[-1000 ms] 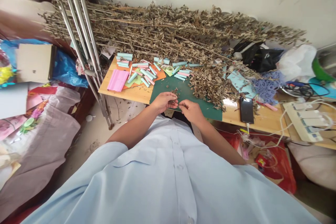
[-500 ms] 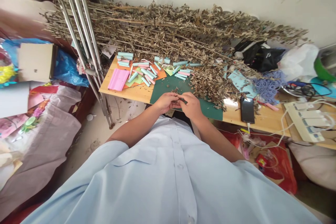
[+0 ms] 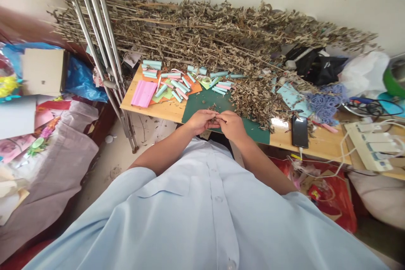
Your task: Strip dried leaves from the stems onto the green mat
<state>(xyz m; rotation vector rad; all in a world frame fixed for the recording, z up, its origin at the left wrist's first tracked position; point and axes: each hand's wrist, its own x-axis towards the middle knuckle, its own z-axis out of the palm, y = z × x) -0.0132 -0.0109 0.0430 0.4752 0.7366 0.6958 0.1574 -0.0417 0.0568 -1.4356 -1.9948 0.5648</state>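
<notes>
My left hand (image 3: pixel 200 121) and my right hand (image 3: pixel 232 125) meet fingertip to fingertip just over the near edge of a dark green mat (image 3: pixel 205 98). Both are closed, with a small pinch of brown dried leaves (image 3: pixel 212 120) showing between the fingers. A few crumbs of leaf lie on the mat behind them. To the right, a heap of dried leaves (image 3: pixel 255 99) covers part of the mat. Left of the mat are several small blue and pink paper rolls (image 3: pixel 181 88), and a folded pink paper sheet (image 3: pixel 144 93) lies beside them.
Long bundles of dried leafy stalks (image 3: pixel 196 29) fill the table's back along the wall. Metal crutches (image 3: pixel 98 33) lean at the left. Rightward lie a phone (image 3: pixel 299 131) on a cable, purple yarn (image 3: pixel 327 103) and a power strip (image 3: pixel 368 145). A red bag (image 3: pixel 338 202) sits below.
My fingers have shifted slightly against each other, and the right hand's fingers now lie flatter over the leaves. The view has moved a little; nothing else on the table has visibly changed.
</notes>
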